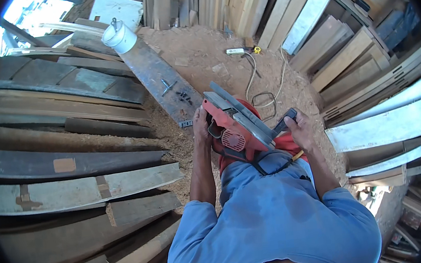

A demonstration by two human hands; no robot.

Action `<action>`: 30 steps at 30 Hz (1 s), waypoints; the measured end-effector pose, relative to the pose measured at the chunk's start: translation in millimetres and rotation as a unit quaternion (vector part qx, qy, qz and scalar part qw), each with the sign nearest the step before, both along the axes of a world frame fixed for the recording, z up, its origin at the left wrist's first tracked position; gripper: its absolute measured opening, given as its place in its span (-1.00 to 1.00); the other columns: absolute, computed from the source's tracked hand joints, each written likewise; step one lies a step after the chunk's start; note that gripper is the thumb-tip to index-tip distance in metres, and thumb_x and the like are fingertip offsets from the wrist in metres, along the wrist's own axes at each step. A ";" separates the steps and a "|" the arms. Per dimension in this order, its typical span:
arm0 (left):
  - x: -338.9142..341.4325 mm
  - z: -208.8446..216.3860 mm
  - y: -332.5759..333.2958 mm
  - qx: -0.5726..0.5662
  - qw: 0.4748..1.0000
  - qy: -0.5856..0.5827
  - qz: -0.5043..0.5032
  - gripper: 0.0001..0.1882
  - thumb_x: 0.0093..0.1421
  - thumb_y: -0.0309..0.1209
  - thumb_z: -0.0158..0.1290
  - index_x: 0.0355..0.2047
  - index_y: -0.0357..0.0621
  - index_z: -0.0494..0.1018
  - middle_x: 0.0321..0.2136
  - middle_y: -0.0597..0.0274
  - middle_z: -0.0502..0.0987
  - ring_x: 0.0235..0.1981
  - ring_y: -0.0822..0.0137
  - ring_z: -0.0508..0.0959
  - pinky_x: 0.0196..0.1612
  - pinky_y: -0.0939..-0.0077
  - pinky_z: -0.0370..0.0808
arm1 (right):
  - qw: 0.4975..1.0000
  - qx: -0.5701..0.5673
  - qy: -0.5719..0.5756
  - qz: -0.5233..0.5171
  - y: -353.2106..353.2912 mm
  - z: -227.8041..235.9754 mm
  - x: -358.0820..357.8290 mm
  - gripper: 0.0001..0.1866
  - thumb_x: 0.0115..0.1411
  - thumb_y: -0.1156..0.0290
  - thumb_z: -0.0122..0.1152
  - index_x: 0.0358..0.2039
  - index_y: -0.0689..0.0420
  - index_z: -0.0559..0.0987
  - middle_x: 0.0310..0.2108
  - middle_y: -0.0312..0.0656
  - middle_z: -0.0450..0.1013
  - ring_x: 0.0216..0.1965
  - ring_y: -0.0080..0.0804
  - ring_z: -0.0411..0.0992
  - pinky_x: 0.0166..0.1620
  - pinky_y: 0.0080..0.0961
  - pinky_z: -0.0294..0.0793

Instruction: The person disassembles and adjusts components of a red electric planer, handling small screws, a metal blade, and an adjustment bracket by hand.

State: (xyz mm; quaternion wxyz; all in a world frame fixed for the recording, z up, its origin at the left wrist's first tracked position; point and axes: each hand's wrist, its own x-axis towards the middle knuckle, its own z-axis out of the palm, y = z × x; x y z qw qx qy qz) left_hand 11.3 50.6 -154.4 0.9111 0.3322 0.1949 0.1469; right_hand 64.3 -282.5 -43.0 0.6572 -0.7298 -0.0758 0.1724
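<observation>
A red electric planer (233, 140) lies tilted across my lap, its grey metal sole (239, 109) facing up. Its left side is in my left hand (201, 126), fingers wrapped round the edge and partly hidden. On the other side, my right hand (299, 126) is closed round a dark narrow tool (285, 121) whose kind I cannot make out. The tool's lower end is close to the planer's sole; whether they touch is unclear. Ahead to the left, a worn board (157, 78) carries a T-shaped metal tool (168, 86), several small black pieces (185, 97) and a grey metal piece (185, 123).
A white bucket (119, 37) stands at the board's far end. On the dusty floor lie a white power strip (235, 51), a yellow tape measure (257, 50) and a loose cable (254, 71). Stacked planks (71, 157) line my left; more boards (381, 120) lean at right.
</observation>
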 end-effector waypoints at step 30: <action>-6.3 28.1 -3.5 -0.002 0.999 -0.005 0.037 -0.67 0.40 -0.25 0.07 0.01 -0.20 0.32 -0.16 0.11 0.56 -0.20 0.33 0.63 -0.15 0.38 0.66 | 0.991 0.093 0.093 0.034 -10.5 -11.4 1.4 -0.82 0.42 0.36 0.10 -0.15 0.24 0.47 -0.21 -0.05 0.57 -0.23 -0.35 0.61 -0.08 -0.24 0.72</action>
